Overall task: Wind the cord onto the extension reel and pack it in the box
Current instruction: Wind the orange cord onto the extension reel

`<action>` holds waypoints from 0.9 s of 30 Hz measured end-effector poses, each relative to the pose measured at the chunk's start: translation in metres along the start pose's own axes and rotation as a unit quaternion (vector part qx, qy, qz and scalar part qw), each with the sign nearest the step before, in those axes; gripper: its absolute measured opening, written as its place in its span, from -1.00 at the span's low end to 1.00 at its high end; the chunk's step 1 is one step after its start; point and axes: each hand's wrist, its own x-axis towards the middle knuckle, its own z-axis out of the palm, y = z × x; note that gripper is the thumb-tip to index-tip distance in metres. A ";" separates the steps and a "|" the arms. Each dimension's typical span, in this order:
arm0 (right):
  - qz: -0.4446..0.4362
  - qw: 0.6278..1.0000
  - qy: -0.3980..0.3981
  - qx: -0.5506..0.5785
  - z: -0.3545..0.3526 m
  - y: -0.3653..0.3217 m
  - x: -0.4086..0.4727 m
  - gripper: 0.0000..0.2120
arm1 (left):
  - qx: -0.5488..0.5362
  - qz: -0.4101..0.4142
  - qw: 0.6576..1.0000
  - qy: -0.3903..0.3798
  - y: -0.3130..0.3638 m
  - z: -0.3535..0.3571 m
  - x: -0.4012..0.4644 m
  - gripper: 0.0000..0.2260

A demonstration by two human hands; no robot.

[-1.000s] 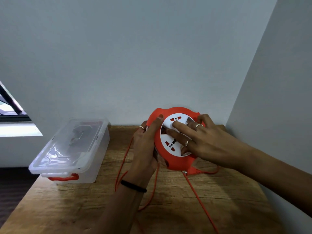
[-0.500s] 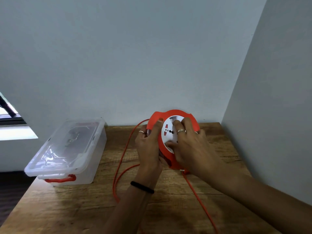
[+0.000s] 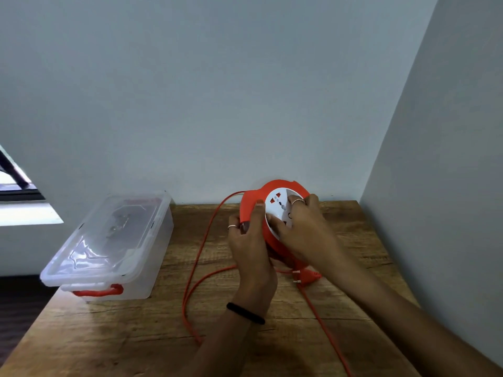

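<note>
While the orange extension reel point(image 3: 275, 213) stands on edge at the centre right of the frame, near the back of the wooden counter point(image 3: 136, 330), both hands work it. The left hand point(image 3: 249, 240) grips the reel's orange rim, thumb across the front edge and fingers curled behind. The right hand point(image 3: 302, 229) lies over the white socket face point(image 3: 276, 206), fingers bent and pressed against it as if to turn it; whether they hook a knob or recess there cannot be told.

The reel looks like light, rigid plastic, smooth enough to slip, so the rim and the hub are probably the sound places to hold. The orange cord point(image 3: 198, 268) is thin and limp: it loops loosely to the left of the reel and trails toward the lower edge of the frame, likely to snag or kink unless guided.

The plug point(image 3: 307, 277) lies on the counter just below the reel. How much cord is already wound is hidden by the hands, and the trailing cord is cut off at the bottom edge. At the left of the frame, the clear storage box point(image 3: 109, 248) sits with its lid on, its contents hard to make out.
</note>
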 end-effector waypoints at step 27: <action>-0.001 0.995 0.040 -0.089 0.014 0.021 -0.014 -0.29 | 0.484 0.288 0.821 -0.092 0.001 -0.027 0.046 -0.54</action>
